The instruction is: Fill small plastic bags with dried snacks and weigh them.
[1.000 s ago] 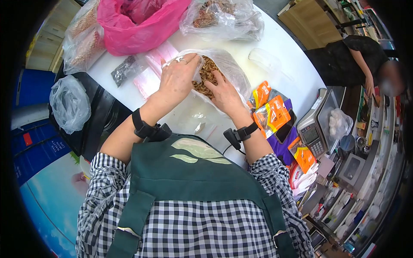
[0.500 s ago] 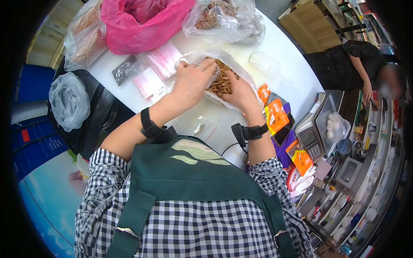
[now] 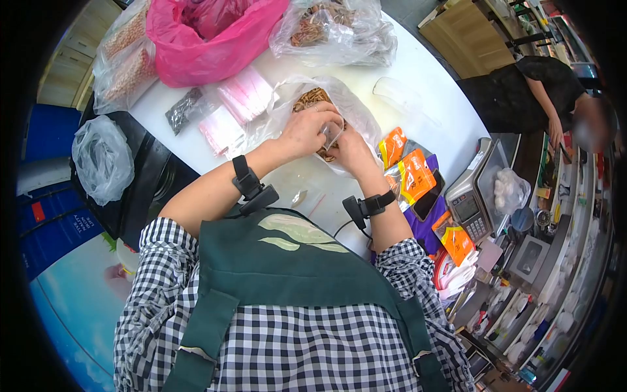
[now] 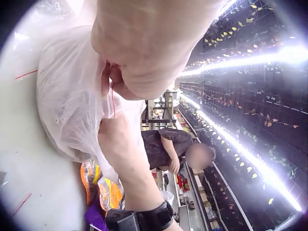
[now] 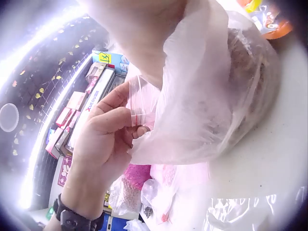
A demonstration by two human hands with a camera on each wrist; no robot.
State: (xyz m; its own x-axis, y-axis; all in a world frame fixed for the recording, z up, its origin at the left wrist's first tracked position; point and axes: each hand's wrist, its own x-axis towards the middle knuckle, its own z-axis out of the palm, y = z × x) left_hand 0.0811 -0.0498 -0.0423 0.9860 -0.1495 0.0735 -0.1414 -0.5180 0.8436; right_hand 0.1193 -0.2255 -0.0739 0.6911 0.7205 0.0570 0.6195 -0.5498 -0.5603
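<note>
Small zip bag (image 5: 140,102) pinched in left hand (image 5: 103,142), thumb and fingers curled.

right hand (image 3: 353,153): fingertips are hiding behind the left hand (image 3: 305,130) and clear bag (image 3: 359,114)
small zip bag (image 5: 138,102): contents are showing too faintly to tell
pink bag (image 3: 196,46): the picture's top edge is cutting it off

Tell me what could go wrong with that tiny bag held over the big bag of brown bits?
1. The left hand pinches the small zip bag only near its mouth, so it might slip or fold shut, and brown bits could miss it.
2. The big clear bag lies open on the white table; a nudge from the right hand could spill its contents towards the orange packets.
</note>
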